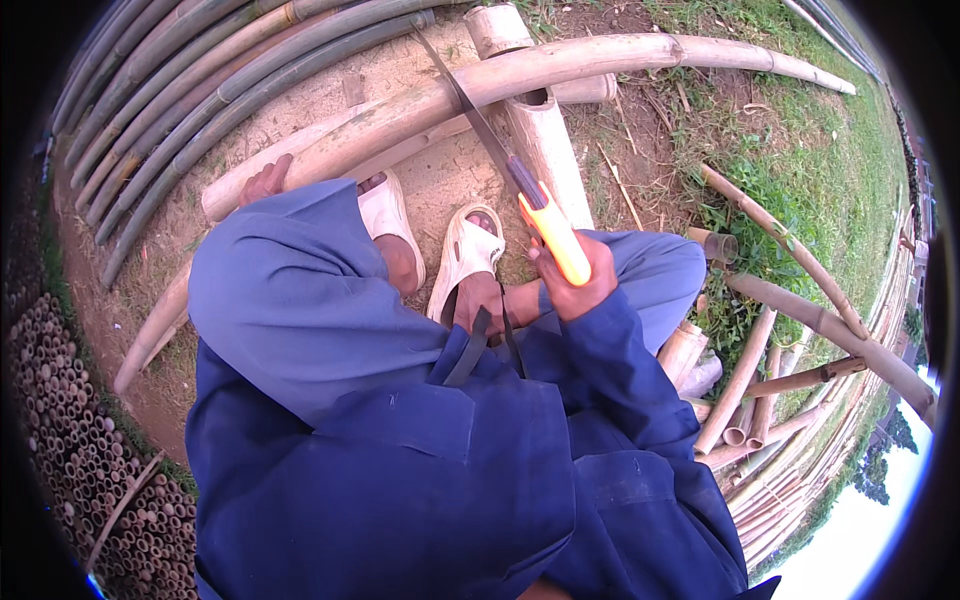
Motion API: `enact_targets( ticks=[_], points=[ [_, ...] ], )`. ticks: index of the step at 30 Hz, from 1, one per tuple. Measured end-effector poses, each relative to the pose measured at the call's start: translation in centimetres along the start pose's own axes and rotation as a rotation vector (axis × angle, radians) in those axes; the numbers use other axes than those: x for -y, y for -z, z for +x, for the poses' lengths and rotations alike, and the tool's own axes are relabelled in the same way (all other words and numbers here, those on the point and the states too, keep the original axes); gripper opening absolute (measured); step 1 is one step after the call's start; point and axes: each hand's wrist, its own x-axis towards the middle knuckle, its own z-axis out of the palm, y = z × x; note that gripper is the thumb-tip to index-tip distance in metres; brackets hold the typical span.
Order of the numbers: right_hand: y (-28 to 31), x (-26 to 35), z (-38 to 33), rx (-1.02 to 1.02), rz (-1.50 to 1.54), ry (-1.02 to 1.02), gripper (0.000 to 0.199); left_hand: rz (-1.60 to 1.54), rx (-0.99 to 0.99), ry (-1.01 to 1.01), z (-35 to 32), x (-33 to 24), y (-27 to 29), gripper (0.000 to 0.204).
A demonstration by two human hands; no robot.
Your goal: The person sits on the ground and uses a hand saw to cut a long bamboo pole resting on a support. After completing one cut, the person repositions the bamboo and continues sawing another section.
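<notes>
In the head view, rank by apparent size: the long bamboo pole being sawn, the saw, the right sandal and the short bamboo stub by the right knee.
1. Bamboo pole, spanning most of the frame.
2. Saw, blade plus yellow handle.
3. Right sandal.
4. Stub, smallest, though partly hidden.

The right hand grips the saw handle; the left hand rests on the pole.

The saw [500,150] had a thin, dull grey metal blade and a smooth, glossy orange plastic handle, which the right hand [578,285] clasped. The pale pole [480,90] under it was bare bamboo, matt and dry with faint scuffs, while the stacked poles [200,80] beyond looked greener and smoother. The blue work clothes [400,450] were matt woven cloth, the sandals [465,255] were cream moulded plastic, slightly soiled, and the ground [420,190] was rough, dusty earth.
</notes>
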Motion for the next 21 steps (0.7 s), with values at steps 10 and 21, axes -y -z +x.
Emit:
enact_targets(
  ticks=[10, 21],
  points=[
    [-0.1, -3.8, -1.3, 0.016, 0.043, -0.043, 0.015, -0.019, 0.060, -0.004, 0.5, 1.1, -0.3, 0.060],
    [3.9, 2.9, -4.6, 0.068, -0.008, -0.107, 0.030, 0.035, 0.064, -0.008, 0.6, 1.1, -0.7, 0.061]
  ],
)
